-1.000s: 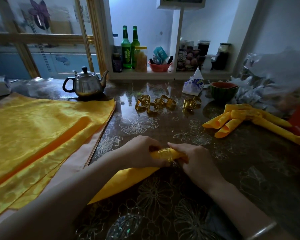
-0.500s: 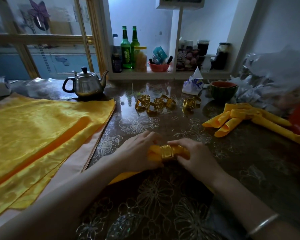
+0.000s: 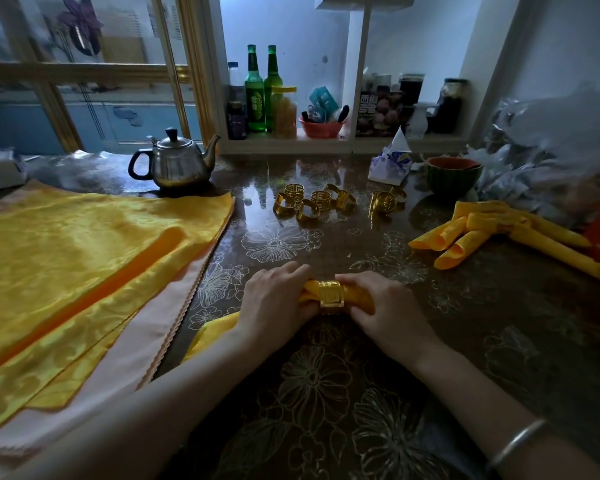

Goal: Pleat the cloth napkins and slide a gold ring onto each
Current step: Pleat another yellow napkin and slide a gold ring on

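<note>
Both hands are working low on the bench (image 3: 326, 393), well in front of the steel teapot (image 3: 175, 164) and to its right. The left hand (image 3: 274, 299) is gripping the rolled yellow napkin (image 3: 359, 300) on one side of the gold ring (image 3: 331, 296). The right hand (image 3: 385, 310) is clutching the cloth on the other side, and the ring is sitting around the napkin between them. Spare gold rings (image 3: 312, 202) are lying just right of the teapot, and ringed napkins (image 3: 482, 233) are resting far to its right.
</note>
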Demonstrator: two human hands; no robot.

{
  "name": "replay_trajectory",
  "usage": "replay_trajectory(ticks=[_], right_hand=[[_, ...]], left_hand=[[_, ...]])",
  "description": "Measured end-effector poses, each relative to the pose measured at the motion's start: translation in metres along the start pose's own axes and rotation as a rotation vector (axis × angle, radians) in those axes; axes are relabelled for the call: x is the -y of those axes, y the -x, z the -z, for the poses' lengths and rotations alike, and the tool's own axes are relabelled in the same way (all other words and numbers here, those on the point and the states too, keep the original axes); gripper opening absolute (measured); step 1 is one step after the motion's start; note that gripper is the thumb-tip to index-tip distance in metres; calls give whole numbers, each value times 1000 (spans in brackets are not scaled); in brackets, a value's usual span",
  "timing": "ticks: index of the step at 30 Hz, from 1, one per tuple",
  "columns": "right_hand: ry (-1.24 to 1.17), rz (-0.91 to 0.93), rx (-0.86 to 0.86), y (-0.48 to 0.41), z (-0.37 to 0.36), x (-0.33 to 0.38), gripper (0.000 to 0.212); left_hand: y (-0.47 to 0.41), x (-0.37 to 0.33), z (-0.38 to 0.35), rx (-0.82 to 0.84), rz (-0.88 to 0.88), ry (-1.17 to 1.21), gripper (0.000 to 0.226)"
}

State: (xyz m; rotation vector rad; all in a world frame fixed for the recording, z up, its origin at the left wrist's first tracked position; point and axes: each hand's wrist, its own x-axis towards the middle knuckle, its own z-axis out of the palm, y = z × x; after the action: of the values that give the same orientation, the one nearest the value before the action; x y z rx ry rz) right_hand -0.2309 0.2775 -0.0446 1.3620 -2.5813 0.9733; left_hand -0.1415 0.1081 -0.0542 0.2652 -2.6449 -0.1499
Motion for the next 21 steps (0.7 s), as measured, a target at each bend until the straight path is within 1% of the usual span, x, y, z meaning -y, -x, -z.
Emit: replay_trajectory(ticks=[3,5,6,8,9,10,11,13,15,17,18,19,21], right_hand=[[10,-1,-5,0,0,-1,48],[16,3,-9,0,-1,-1,48],[13,5,-13,2,-2,-1,48],[-1,7,-27,3,-3,-1,47],[-11,8,-35,3,-3,-2,45],[-20,11,-43,3,-3,-2,43],[-25,16,-50,3,-4,-2,42],[-24,33,-65,5,-5,-1,40],[-20,67,-69,6,-5,1,38],[-9,101,-75,8,-6,2,36],[-10,106,-83,8,-6,1,36],[-16,105,-90,8,-6,1,36],[-27,98,-91,8,-6,0,36]], left_hand=[[-1,1,-2,25,-3,32,33],[-5,9,2,119,-50,122,35],[-6,13,6,198,-65,187,36],[-9,20,17,363,-28,394,38],[-11,22,20,409,16,516,41],[-13,22,23,423,64,613,46],[-14,23,22,415,111,662,51],[-19,20,20,403,163,604,65],[-23,14,17,411,116,438,71],[-26,6,15,401,38,283,61],[-27,2,14,398,16,250,55],[-28,1,12,410,12,254,52],[-29,3,13,465,12,311,53]])
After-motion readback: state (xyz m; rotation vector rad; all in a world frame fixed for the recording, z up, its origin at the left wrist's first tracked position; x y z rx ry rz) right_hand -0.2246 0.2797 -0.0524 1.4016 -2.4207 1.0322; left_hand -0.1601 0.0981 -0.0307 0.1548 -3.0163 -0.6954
